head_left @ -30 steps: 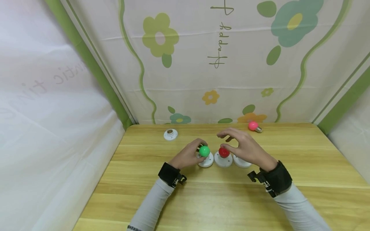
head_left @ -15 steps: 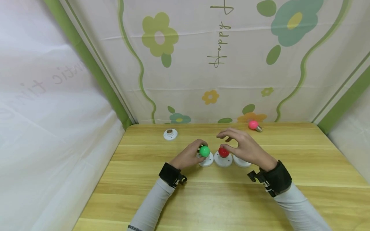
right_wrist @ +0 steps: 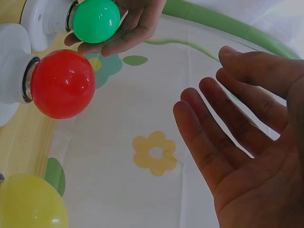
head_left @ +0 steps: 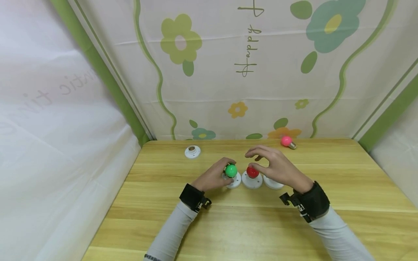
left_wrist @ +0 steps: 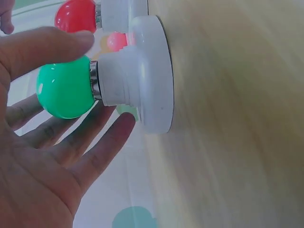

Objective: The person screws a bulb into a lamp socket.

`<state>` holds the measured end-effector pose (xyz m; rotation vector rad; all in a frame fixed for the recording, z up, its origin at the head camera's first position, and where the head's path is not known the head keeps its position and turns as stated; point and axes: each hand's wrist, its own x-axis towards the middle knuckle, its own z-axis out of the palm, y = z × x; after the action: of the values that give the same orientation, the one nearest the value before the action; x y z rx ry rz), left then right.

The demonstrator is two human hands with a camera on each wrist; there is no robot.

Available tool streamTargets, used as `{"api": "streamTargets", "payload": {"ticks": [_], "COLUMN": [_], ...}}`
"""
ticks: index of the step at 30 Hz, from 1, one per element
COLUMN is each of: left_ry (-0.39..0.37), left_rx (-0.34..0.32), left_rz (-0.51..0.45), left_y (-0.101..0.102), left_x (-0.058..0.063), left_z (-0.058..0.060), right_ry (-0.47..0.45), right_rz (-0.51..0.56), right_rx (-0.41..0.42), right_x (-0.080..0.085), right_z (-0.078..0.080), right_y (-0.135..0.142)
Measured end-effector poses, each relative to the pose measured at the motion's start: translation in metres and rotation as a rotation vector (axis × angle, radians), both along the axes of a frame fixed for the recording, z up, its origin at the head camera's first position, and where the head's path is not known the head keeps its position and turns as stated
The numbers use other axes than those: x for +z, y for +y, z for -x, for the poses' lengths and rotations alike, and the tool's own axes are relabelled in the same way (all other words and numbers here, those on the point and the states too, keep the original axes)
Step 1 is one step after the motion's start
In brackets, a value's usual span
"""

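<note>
Green bulb (head_left: 231,170) upright in a white socket (left_wrist: 118,78), between thumb and fingers

Left hand (head_left: 213,176) around the green bulb from the left side, wide and loose: thumb on the near side, fingers stretched along the far side. In the left wrist view, thumb overlapping the bulb's edge; contact or slight gap, impossible to tell. Silver collar (left_wrist: 95,80) showing between green bulb and socket.

Just to the right, a red bulb (head_left: 252,173), also upright, in a second socket (head_left: 252,184). Right hand (head_left: 281,165) raised just beside the red bulb, wide, with fingers gently bent and thumb well apart from them. In the head view, thumb seeming to overlap the red bulb's top; in the right wrist view, plainly apart from it.

Partly hidden beneath the right hand, a third white base (head_left: 273,185) at the end of the close row. Yellow bulb (right_wrist: 33,202) in the lower left corner of the right wrist view, cut off by the frame.

Farther back on the pale wood bench (head_left: 228,232), a vacant socket (head_left: 192,153) to the left, opening upward, and a pink bulb (head_left: 286,141) to the right, lying on its side near the far edge, metal base pointing right. Behind, white fabric (head_left: 209,87) with printed flowers and sideways lettering. Black band (head_left: 191,197) round each wrist; grey sleeve (head_left: 169,228) on each forearm.
</note>
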<state>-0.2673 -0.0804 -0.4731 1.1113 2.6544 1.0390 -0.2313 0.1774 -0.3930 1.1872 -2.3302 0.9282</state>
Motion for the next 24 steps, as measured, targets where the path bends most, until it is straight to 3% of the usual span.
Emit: {"api": "streamTargets", "payload": {"ticks": [7,15,24], "left_ry": [0.025,0.147,0.272], "left_rx": [0.002,0.014,0.128], "left_rz": [-0.059,-0.191,-0.237], "left_y": [0.001,-0.004,-0.022], "left_x": [0.009,0.018,0.014], "left_z": [-0.003,0.000,0.014], "right_ry": [0.001,0.006,0.022], "right_rz": [-0.001,-0.003,0.016], "right_rx": [-0.036,-0.089,-0.134], "right_x": [0.003,0.004,0.001], "right_z": [-0.001,0.002,0.011], "right_y": [0.004,0.010,0.023]}}
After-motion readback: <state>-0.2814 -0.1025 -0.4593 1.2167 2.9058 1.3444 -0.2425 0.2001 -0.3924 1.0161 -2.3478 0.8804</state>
